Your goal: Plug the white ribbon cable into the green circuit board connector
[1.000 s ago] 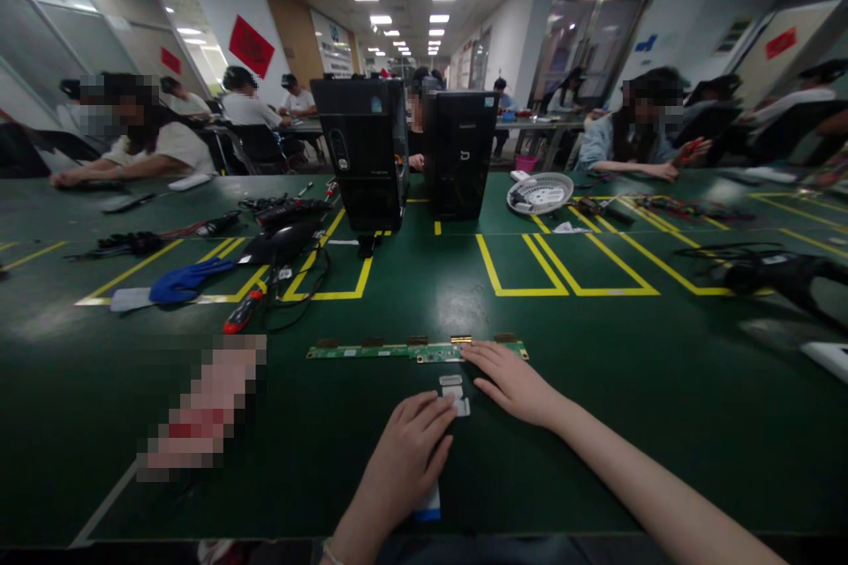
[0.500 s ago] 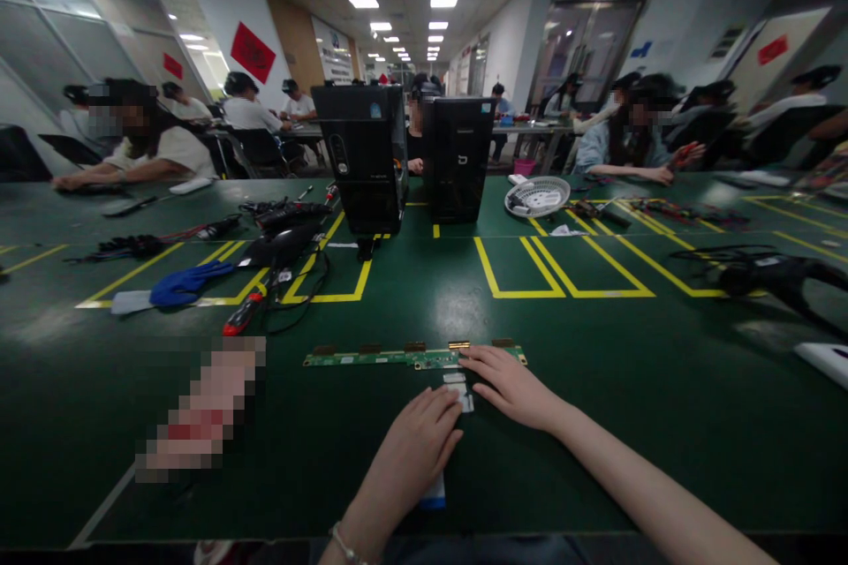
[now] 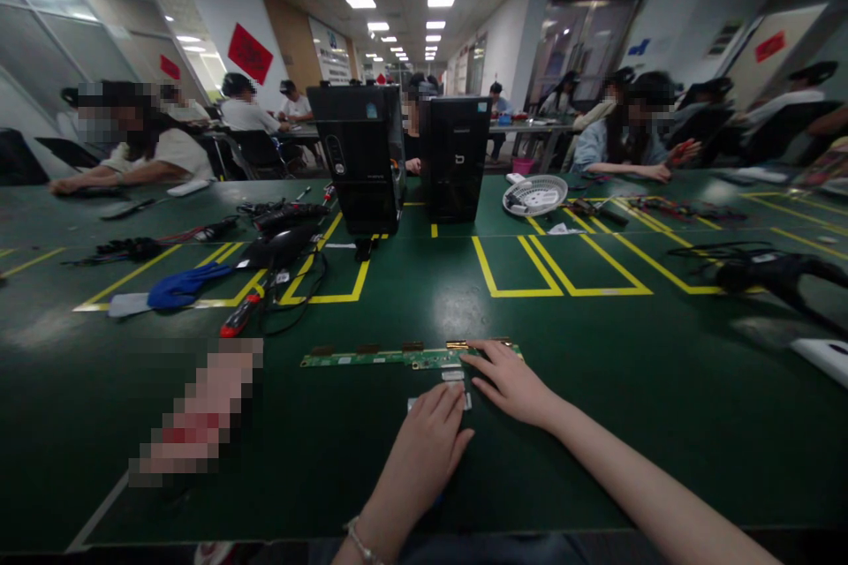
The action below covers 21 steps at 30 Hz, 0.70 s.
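A long, narrow green circuit board point(image 3: 361, 359) lies flat on the table in front of me, with brown strips along its far edge. On its right part rest the fingertips of my right hand point(image 3: 513, 384), which is open with the fingers spread. A white flat ribbon cable point(image 3: 453, 376) runs from the board's near edge toward me. My left hand point(image 3: 434, 437) is open and lies over this cable, fingers stretched out and thumb apart. It hides most of the cable.
To the left are a red and black screwdriver point(image 3: 239, 315), a blue glove point(image 3: 185, 284) and a blurred-out item point(image 3: 205, 415). Two black computer towers point(image 3: 358, 159) stand at the back. A round white plastic part point(image 3: 533, 195) and black cables point(image 3: 761, 269) lie to the right. Co-workers sit beyond.
My left hand has slid a little to the right over the cable, and its thumb stands further out. One right finger has stretched to the board's far edge.
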Each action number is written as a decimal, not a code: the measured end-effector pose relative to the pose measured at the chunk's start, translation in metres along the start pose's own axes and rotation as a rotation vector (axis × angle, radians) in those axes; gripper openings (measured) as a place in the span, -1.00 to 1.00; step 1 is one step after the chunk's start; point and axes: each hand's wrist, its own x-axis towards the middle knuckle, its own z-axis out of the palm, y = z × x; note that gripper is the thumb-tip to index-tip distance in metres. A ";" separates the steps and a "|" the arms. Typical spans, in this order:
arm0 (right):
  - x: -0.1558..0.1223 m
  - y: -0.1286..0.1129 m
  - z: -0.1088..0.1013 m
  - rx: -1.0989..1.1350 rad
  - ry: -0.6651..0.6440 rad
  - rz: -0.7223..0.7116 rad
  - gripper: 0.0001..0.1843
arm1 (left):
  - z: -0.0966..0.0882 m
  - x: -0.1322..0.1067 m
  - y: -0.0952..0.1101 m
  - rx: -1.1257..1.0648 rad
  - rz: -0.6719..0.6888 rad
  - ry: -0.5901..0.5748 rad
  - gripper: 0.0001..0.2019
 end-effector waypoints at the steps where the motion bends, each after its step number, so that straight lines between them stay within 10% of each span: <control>1: 0.000 0.000 0.000 -0.002 -0.001 -0.001 -0.56 | 0.002 0.000 0.000 0.004 -0.012 -0.003 -0.66; 21: -0.001 -0.004 0.002 -0.039 0.016 -0.019 -0.58 | 0.008 -0.001 -0.006 0.019 -0.024 -0.027 -0.62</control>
